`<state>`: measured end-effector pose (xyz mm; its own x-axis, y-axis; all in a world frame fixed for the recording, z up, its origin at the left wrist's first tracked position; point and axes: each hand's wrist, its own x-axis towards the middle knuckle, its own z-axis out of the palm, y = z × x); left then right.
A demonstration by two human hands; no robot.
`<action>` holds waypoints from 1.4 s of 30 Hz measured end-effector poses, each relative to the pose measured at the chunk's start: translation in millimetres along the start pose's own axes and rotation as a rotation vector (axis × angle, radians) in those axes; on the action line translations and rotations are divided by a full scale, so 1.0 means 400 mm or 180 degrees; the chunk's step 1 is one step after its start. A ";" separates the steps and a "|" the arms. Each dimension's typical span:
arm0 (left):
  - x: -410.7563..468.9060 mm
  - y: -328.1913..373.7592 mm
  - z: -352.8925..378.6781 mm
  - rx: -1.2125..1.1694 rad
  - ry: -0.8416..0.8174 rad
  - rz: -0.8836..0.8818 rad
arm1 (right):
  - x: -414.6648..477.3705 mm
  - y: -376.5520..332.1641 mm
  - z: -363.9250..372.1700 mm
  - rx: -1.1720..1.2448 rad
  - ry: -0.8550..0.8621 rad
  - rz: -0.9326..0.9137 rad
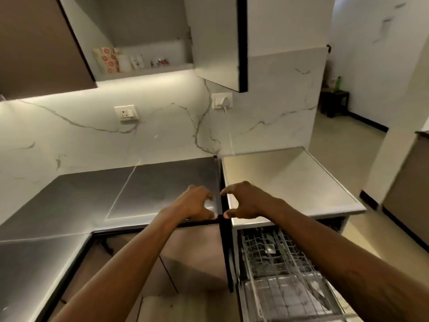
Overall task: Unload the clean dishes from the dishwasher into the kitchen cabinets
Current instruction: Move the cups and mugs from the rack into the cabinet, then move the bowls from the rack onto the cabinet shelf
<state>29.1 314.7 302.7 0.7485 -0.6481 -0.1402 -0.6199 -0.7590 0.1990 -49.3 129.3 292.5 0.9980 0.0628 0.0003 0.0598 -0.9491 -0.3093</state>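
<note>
**Both hands bare, the rack waiting below**

I am holding my left hand [197, 203] and my right hand [241, 202] out side by side over the surface [139, 189], the thumbs almost meeting. Each hand is making a loose C, with thumb and fingers apart, and is gripping nothing. My guess is that I am keeping them free to go down for a dish.

The dishwasher rack [278, 259] is sitting below my right hand and nearer my body, pulled out from under the pale top [290, 180]. Its long axis is running from the machine's mouth out toward me, open side up, so I can reach in from above. The wires are looking mostly bare. One small shiny thing [270, 247] is lying among them, too blurred to name.

Well above and beyond my left hand, the cabinet [144, 70] is standing open with its door [218, 43] swung out, seemingly ready to take dishes. A patterned box [106, 60] is sitting on its shelf.
</note>
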 end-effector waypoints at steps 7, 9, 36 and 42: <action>0.067 0.173 0.158 0.0036 -0.0414 0.0518 | -0.168 0.154 0.088 0.0219 -0.0160 0.0561; 0.102 0.221 0.209 0.0081 -0.0532 0.0668 | -0.216 0.202 0.112 0.0301 -0.0202 0.0732; 0.749 0.828 1.005 0.0665 -0.1482 0.0662 | -0.476 1.206 0.704 0.1019 -0.1206 0.1683; 0.938 0.895 1.244 0.0267 -0.1928 0.0490 | -0.467 1.317 0.855 0.0291 -0.1490 0.1437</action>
<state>-29.1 -231.3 -161.1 0.3982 -0.6518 -0.6454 -0.7448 -0.6405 0.1873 -210.8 -276.9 -195.7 0.8096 -0.1883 -0.5559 -0.3854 -0.8849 -0.2616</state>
